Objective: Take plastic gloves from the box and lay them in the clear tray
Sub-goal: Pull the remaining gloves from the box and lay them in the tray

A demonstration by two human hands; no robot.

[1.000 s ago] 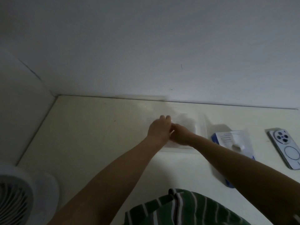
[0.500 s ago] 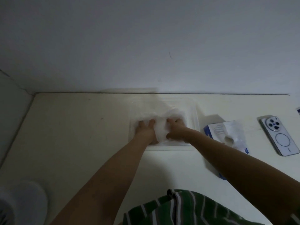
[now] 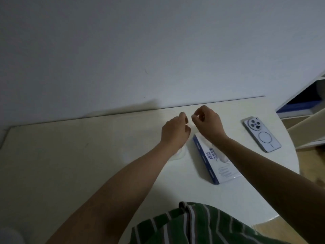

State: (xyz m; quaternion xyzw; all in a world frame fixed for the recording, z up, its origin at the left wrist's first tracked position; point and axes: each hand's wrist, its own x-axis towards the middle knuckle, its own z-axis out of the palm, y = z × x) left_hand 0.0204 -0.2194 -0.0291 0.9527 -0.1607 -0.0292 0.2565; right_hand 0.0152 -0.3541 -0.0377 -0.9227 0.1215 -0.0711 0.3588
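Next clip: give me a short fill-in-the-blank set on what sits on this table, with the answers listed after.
1. The phone lies to the ___ of the glove box.
2. The phone's camera lenses face ___.
3. The striped garment at the bottom edge is mainly ___.
4. Of the left hand and the right hand, the ___ is nearer the phone.
Missing words: right; up; green; right.

Matt smooth table (image 3: 88,164), glossy cardboard box (image 3: 221,171), woven cloth shirt (image 3: 193,226).
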